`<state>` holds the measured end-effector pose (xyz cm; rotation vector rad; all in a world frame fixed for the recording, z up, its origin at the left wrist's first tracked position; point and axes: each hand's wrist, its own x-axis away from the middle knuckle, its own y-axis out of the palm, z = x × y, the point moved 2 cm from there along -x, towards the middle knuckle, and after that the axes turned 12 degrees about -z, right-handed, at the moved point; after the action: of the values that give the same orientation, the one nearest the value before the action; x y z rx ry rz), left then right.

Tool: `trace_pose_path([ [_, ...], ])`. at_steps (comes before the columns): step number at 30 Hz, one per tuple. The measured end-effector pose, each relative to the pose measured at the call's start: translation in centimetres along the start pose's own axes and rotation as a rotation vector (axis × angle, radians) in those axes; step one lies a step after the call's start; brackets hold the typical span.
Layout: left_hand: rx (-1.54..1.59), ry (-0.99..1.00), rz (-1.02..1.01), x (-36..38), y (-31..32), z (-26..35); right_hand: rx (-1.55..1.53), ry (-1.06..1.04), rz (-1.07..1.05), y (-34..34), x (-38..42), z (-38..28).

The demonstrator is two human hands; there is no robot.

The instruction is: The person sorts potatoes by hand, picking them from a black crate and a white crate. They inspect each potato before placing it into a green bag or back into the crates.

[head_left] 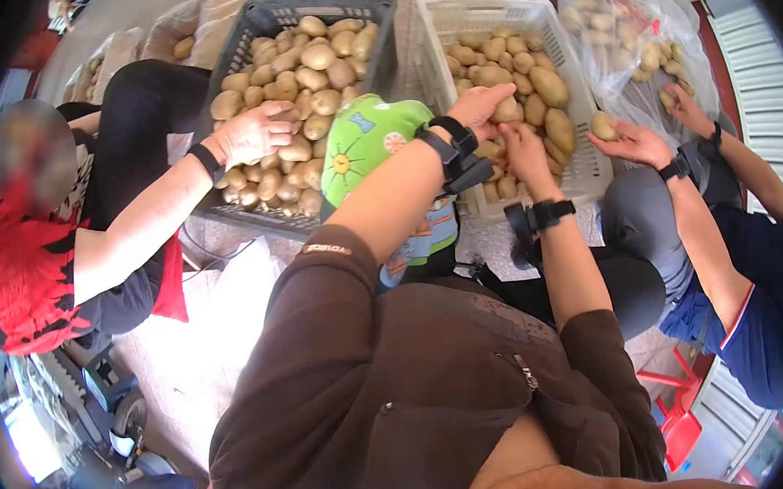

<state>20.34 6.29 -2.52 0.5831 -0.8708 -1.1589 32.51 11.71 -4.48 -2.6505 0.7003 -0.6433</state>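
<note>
Both my hands are over the white plastic crate (435, 34), which holds many potatoes (552, 87). My left hand (476, 111) reaches in from the left, its fingers curled round a potato (507, 109). Just below it is my right hand (526, 156), fingertips drawn together close to that potato. Whether the right fingers hold anything is hidden. Dark straps with devices circle both my wrists. A green patterned cloth (363, 145) lies by my left forearm.
Left of the cloth stands a dark crate (250, 21) of potatoes, where a co-worker's hand (254, 134) reaches in. At right, another co-worker's hand (636, 142) holds a potato (602, 126) near a clear plastic bag (618, 24) of potatoes. More bags (195, 30) stand at the back left.
</note>
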Motion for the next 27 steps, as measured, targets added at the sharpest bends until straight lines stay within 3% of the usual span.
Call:
trace_pose_path([
  [1,-0.021,0.020,0.010,0.4,0.4,0.3,0.283,-0.176,0.099,1.7,-0.9,3.9],
  [2,-0.024,0.061,0.023,0.8,0.8,0.5,0.358,-0.239,0.130,3.4,1.2,3.7],
  [3,-0.027,0.103,0.034,1.2,1.2,0.6,0.455,-0.041,-0.018,5.1,1.2,5.8],
  [4,-0.029,0.144,0.046,1.5,1.3,0.7,0.671,-0.171,0.035,6.8,3.5,3.6],
  [7,0.100,0.252,-0.010,1.9,1.7,1.7,0.620,-0.009,-0.074,7.5,5.9,0.3],
  [11,0.264,0.419,-0.260,4.7,0.7,6.5,0.607,0.048,-0.017,7.6,5.8,0.2],
  [13,0.164,0.565,-0.268,7.9,-0.7,9.8,0.627,0.068,-0.038,7.6,5.9,-0.2],
  [15,0.199,0.666,-0.038,11.6,-3.1,12.3,0.636,0.050,-0.024,7.6,5.8,0.2],
  [17,-0.866,0.554,0.495,15.9,-4.9,13.5,0.629,0.051,-0.028,7.5,5.9,0.0],
  [19,-1.179,0.335,0.717,18.6,-12.4,12.9,0.617,0.018,-0.007,7.5,5.7,0.2],
  [20,-1.097,0.317,0.768,19.6,-14.9,11.7,0.608,-0.015,0.017,7.6,5.6,0.7],
  [21,-0.708,0.394,0.729,20.0,-17.1,10.6,0.600,-0.047,0.040,7.7,5.6,1.0],
  [22,0.210,0.628,0.596,20.2,-18.6,10.1,0.599,-0.051,0.040,7.7,5.6,1.0],
  [23,0.549,0.722,0.566,20.4,-19.9,9.9,0.598,-0.055,0.038,7.6,5.6,1.0],
  [25,0.786,0.818,0.467,19.9,-19.1,11.0,0.601,-0.030,0.017,7.5,5.7,0.7],
  [27,0.817,0.831,0.301,18.8,-16.3,13.0,0.611,0.028,-0.025,7.3,5.9,0.1],
])
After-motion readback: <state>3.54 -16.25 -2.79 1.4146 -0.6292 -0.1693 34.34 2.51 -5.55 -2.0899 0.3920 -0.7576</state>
